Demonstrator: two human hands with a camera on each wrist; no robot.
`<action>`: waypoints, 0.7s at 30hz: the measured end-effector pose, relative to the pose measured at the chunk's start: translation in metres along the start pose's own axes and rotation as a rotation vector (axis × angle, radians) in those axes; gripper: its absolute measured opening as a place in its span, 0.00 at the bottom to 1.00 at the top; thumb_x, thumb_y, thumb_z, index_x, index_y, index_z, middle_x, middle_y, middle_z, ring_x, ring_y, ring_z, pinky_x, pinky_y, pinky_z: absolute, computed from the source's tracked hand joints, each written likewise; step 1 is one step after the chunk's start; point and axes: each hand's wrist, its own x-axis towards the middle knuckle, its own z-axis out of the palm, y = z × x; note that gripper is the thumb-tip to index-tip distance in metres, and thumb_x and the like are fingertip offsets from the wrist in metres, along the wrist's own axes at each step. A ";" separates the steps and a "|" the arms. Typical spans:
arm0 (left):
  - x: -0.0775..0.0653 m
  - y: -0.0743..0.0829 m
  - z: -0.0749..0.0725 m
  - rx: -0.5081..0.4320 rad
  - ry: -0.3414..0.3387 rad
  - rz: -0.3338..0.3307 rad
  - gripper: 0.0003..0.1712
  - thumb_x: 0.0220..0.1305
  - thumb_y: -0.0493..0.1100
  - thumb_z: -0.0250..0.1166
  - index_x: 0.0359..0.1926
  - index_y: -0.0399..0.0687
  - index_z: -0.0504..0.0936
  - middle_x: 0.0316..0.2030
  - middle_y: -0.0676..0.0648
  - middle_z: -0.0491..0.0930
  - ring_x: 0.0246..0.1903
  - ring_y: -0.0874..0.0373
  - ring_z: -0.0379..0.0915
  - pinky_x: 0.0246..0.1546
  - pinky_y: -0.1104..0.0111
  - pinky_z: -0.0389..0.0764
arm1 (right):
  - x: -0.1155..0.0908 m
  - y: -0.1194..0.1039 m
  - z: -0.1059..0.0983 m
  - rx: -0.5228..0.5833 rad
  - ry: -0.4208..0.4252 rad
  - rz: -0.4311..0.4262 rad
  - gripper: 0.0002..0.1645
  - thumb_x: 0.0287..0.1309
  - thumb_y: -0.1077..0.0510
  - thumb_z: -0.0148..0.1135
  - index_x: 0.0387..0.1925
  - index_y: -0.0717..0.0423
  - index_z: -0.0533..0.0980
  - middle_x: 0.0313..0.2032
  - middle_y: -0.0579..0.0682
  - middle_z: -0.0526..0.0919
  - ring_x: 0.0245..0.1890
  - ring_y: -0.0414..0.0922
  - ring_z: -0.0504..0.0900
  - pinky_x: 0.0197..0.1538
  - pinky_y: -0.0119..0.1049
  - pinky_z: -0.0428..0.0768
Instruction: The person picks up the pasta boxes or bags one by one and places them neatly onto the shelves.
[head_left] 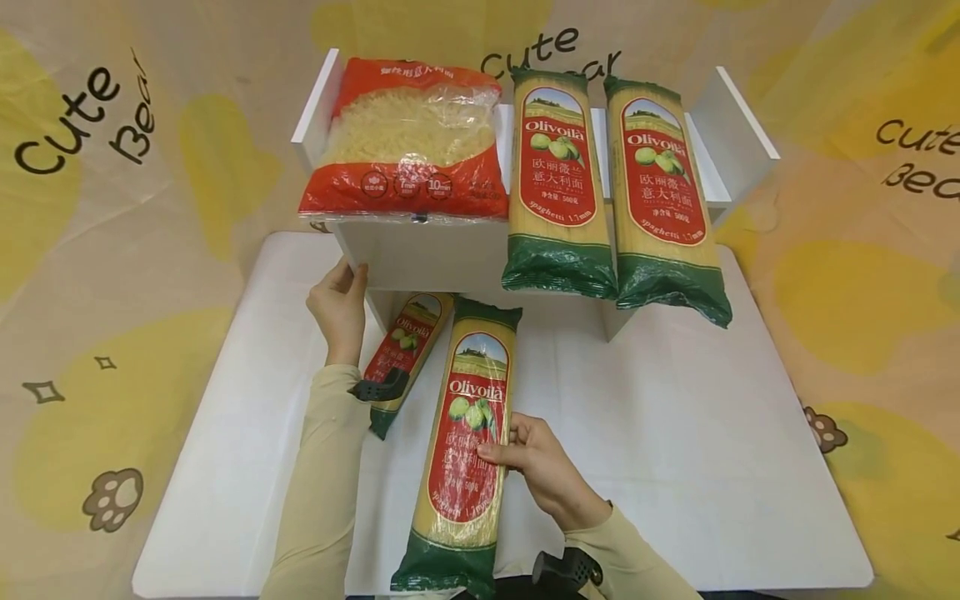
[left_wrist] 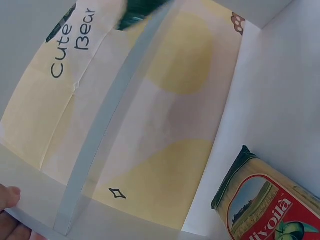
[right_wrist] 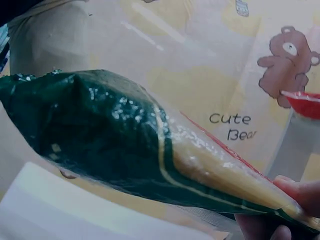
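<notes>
My right hand (head_left: 551,467) grips a spaghetti pack (head_left: 472,433) by its right edge, thumb across the red label, and its far end points at the shelf. In the right wrist view the green end of this pack (right_wrist: 95,130) fills the near side. My left hand (head_left: 339,308) pinches the left side panel of the white shelf unit (head_left: 427,254), just below the upper shelf. Under that shelf, beside my left forearm, a second spaghetti pack (head_left: 408,350) lies slanted on the table. Its top end (left_wrist: 250,195) shows in the left wrist view.
On the upper shelf sit a red bag of pasta (head_left: 408,137) and two spaghetti packs, one in the middle (head_left: 558,183) and one to the right (head_left: 667,196), both overhanging the front edge. The unit stands on a white table (head_left: 712,467) before a patterned cloth (head_left: 840,317).
</notes>
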 end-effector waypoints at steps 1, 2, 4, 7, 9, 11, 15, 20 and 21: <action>0.000 0.000 0.000 -0.001 0.000 0.001 0.16 0.63 0.37 0.64 0.52 0.41 0.82 0.45 0.41 0.82 0.45 0.53 0.81 0.48 0.68 0.78 | -0.001 -0.001 0.001 -0.002 -0.011 -0.008 0.20 0.57 0.66 0.61 0.49 0.74 0.71 0.33 0.46 0.86 0.33 0.40 0.85 0.38 0.33 0.81; 0.000 0.000 0.000 -0.004 0.001 0.003 0.16 0.63 0.37 0.64 0.52 0.41 0.82 0.45 0.41 0.82 0.44 0.53 0.81 0.47 0.68 0.79 | -0.001 -0.002 0.002 -0.001 -0.022 -0.017 0.20 0.57 0.66 0.61 0.49 0.74 0.71 0.33 0.46 0.86 0.34 0.40 0.85 0.38 0.33 0.81; 0.000 0.000 0.000 -0.008 0.000 0.010 0.16 0.63 0.37 0.64 0.52 0.41 0.82 0.45 0.41 0.82 0.45 0.53 0.81 0.48 0.68 0.79 | -0.002 -0.005 0.002 -0.004 -0.040 -0.037 0.20 0.57 0.66 0.62 0.49 0.74 0.71 0.34 0.46 0.86 0.34 0.40 0.85 0.39 0.33 0.81; 0.000 0.000 -0.001 -0.007 -0.003 0.012 0.16 0.63 0.37 0.63 0.52 0.41 0.82 0.46 0.41 0.82 0.45 0.52 0.81 0.47 0.68 0.79 | 0.000 -0.009 0.003 -0.013 -0.050 -0.060 0.20 0.57 0.66 0.62 0.48 0.75 0.71 0.34 0.47 0.86 0.35 0.41 0.85 0.40 0.33 0.81; 0.001 -0.001 -0.001 -0.004 -0.003 0.011 0.16 0.63 0.37 0.64 0.52 0.41 0.82 0.46 0.41 0.82 0.45 0.52 0.81 0.47 0.68 0.79 | 0.003 -0.012 0.003 -0.027 -0.044 -0.073 0.20 0.56 0.66 0.62 0.48 0.76 0.71 0.33 0.47 0.86 0.34 0.40 0.85 0.39 0.33 0.81; 0.001 -0.001 -0.002 -0.001 -0.003 0.007 0.16 0.63 0.37 0.64 0.52 0.41 0.82 0.45 0.41 0.82 0.45 0.52 0.81 0.47 0.68 0.79 | 0.006 -0.016 0.002 -0.045 -0.029 -0.080 0.20 0.56 0.66 0.61 0.48 0.77 0.70 0.32 0.46 0.86 0.32 0.40 0.85 0.37 0.33 0.81; 0.001 -0.002 -0.002 -0.003 0.001 -0.009 0.16 0.62 0.38 0.64 0.51 0.41 0.83 0.45 0.42 0.82 0.44 0.53 0.81 0.46 0.68 0.79 | 0.015 -0.022 -0.001 -0.078 0.000 -0.083 0.21 0.57 0.66 0.60 0.49 0.77 0.70 0.32 0.46 0.86 0.32 0.40 0.85 0.36 0.33 0.81; 0.001 -0.001 -0.001 -0.008 0.001 -0.015 0.15 0.62 0.37 0.64 0.50 0.41 0.83 0.45 0.41 0.82 0.44 0.52 0.81 0.46 0.68 0.79 | 0.027 -0.028 -0.007 -0.105 0.032 -0.076 0.20 0.58 0.66 0.59 0.49 0.76 0.70 0.31 0.46 0.86 0.32 0.40 0.84 0.37 0.34 0.81; 0.001 0.000 -0.002 -0.005 0.000 -0.014 0.16 0.62 0.37 0.64 0.51 0.41 0.83 0.45 0.41 0.82 0.45 0.53 0.81 0.47 0.68 0.79 | 0.030 -0.029 -0.008 -0.115 0.043 -0.073 0.20 0.58 0.66 0.59 0.49 0.76 0.70 0.30 0.46 0.85 0.31 0.39 0.84 0.37 0.33 0.80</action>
